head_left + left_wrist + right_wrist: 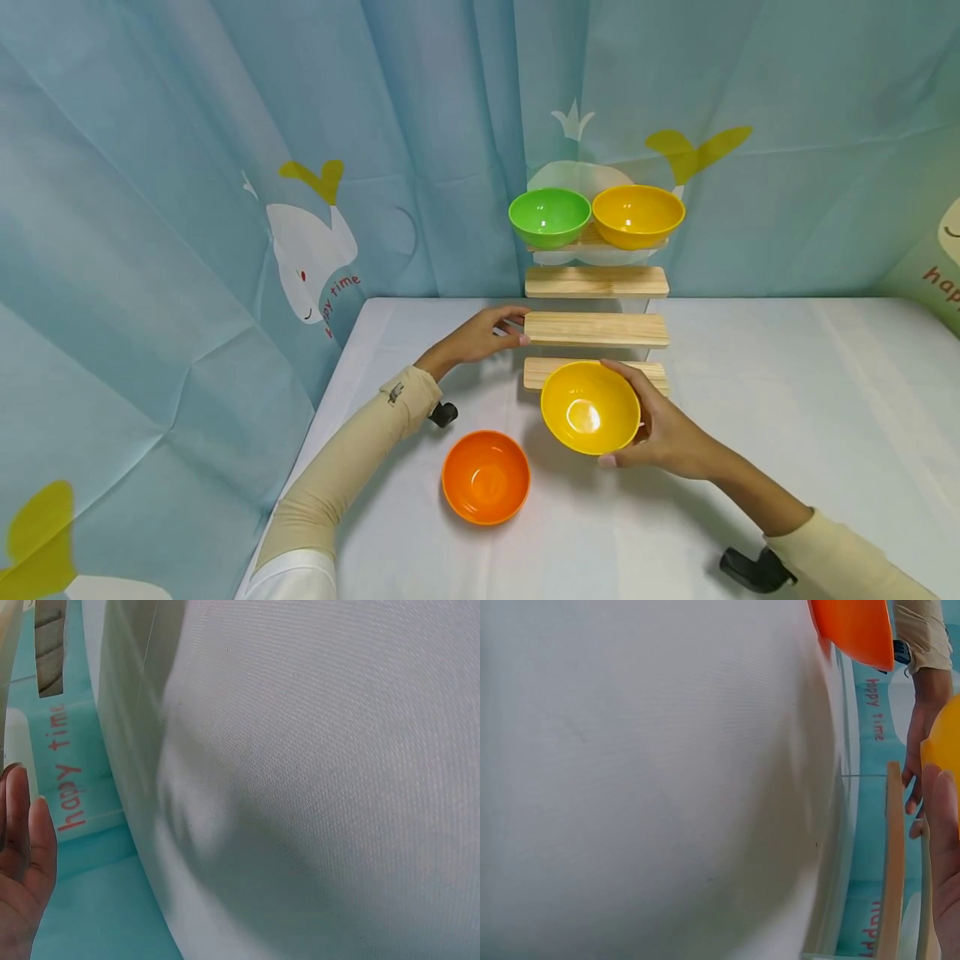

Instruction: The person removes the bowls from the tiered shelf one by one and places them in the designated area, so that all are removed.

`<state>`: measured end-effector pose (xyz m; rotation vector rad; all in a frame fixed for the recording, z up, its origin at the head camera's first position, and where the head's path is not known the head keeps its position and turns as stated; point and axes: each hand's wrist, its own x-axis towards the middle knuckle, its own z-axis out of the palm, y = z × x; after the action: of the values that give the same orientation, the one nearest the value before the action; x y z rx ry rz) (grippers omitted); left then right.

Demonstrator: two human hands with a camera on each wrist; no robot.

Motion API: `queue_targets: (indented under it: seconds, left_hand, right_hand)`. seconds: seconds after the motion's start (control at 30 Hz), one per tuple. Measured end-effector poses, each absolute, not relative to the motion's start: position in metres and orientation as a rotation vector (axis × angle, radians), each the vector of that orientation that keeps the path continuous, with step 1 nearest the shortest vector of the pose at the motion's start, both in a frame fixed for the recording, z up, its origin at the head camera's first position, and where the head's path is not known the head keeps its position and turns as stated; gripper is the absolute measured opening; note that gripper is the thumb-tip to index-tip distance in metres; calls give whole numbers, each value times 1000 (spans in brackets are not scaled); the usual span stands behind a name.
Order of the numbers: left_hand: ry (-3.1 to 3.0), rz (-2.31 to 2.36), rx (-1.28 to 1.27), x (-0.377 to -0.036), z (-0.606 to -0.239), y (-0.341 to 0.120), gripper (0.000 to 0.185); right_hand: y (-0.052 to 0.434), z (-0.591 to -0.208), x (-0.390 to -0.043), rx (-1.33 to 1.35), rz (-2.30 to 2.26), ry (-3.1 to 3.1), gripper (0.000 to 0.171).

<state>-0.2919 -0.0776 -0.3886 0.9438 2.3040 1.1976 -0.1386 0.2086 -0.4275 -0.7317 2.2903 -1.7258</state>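
My right hand [671, 437] grips a yellow bowl [590, 408] by its right side, thumb low and fingers at the upper rim. The bowl is tilted, its inside facing me, in front of the lowest step of a wooden stepped rack [596, 330]; a slice of the bowl [946, 742] shows in the right wrist view. My left hand [480, 335] holds the left end of the rack's second step from the bottom, thumb below and fingers above. A green bowl [550, 218] and another yellow bowl [638, 217] sit side by side on the top step.
An orange bowl [486, 477] stands on the white tabletop [787, 400], in front of the rack and left of the held bowl. A blue curtain [442, 150] with printed whales hangs behind and along the left side of the table.
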Motion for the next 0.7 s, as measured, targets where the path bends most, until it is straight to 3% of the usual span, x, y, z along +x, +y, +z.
queue_targets:
  seconds: [0.7]
  left_hand:
    - [2327, 1183, 921, -290, -387, -77, 55]
  right_hand:
    - [217, -432, -126, -771, -1629, 2243, 107]
